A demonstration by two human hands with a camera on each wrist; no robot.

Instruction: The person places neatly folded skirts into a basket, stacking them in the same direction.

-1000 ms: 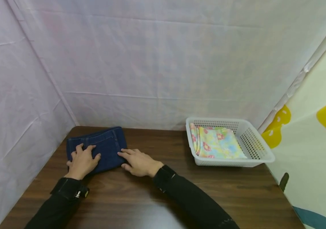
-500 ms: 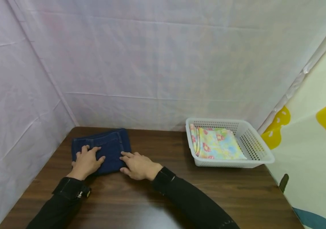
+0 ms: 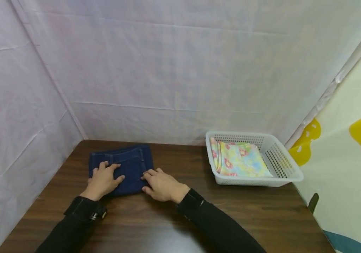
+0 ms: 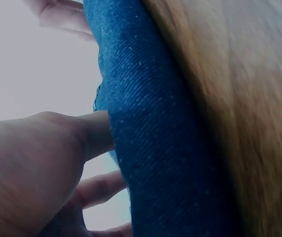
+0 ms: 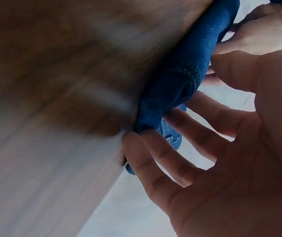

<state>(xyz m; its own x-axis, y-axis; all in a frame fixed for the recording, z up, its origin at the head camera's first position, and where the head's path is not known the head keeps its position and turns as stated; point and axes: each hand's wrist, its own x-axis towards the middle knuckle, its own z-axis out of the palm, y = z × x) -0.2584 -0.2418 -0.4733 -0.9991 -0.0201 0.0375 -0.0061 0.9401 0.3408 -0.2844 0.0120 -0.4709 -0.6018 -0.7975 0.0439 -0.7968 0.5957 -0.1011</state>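
A folded pair of dark blue jeans [image 3: 132, 173] lies flat at the back left of the table, a stitched seam showing on top. My left hand [image 3: 102, 181] rests on its left part with fingers spread. At the right edge, the fingertips of my right hand [image 3: 165, 186] touch the denim, fingers loosely bent. The left wrist view has the jeans' thick near fold [image 4: 151, 108] in front of the thumb. Seen from the right wrist, my right hand's fingers [image 5: 156, 182] reach along the folded side, where the layers show as a rolled end.
To the right on the brown wooden table [image 3: 155, 228] stands a white perforated plastic basket [image 3: 283, 165]. Folded floral cloth [image 3: 244, 160], yellow and pink, lies in it. White sheeting [image 3: 168, 70] hangs directly behind the table and along its left side.
The jeans have slid to the right along the table, a little toward me. Both hands have moved right with them, staying on the denim. The basket stays put.
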